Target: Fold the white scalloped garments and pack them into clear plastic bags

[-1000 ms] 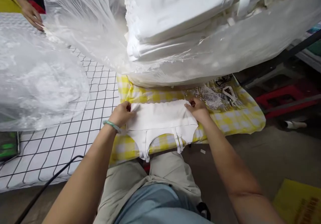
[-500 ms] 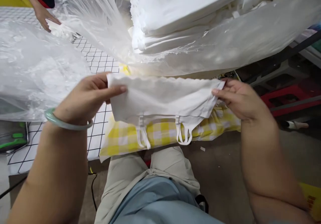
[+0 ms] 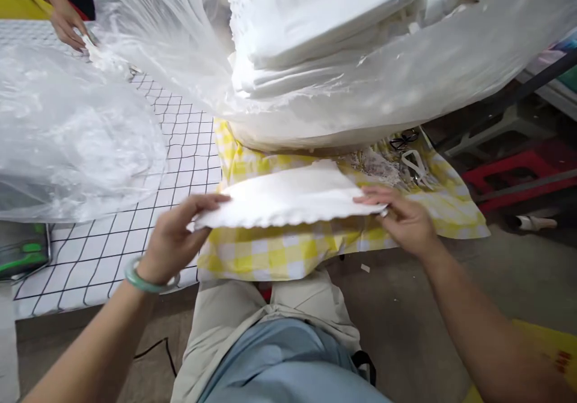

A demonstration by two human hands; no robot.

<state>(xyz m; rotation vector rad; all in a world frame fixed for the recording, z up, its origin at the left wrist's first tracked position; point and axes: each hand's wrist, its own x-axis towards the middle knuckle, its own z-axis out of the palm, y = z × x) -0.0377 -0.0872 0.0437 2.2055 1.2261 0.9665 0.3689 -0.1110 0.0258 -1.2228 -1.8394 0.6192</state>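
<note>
Between my two hands a white strapped garment [image 3: 288,198] is stretched sideways, its scalloped edge facing me. My left hand [image 3: 183,225], with a pale green bangle on the wrist, is closed on the garment's left end. At the opposite end my right hand [image 3: 401,213] pinches the cloth between thumb and fingers. The garment is over a yellow-and-white checked cloth [image 3: 270,258], and its straps are out of sight.
A large clear plastic bag [image 3: 324,117] holds folded white garments [image 3: 315,18]. Another plastic bag [image 3: 76,144] lies left on the grid-patterned table cover [image 3: 184,156]. A co-worker's hand [image 3: 67,24] grips white material. Loose straps and lace [image 3: 415,165] lie right.
My hands have lowered and tipped the garment over, so its scalloped edge now faces me and its straps no longer show. The co-worker's hand has shifted slightly left.
</note>
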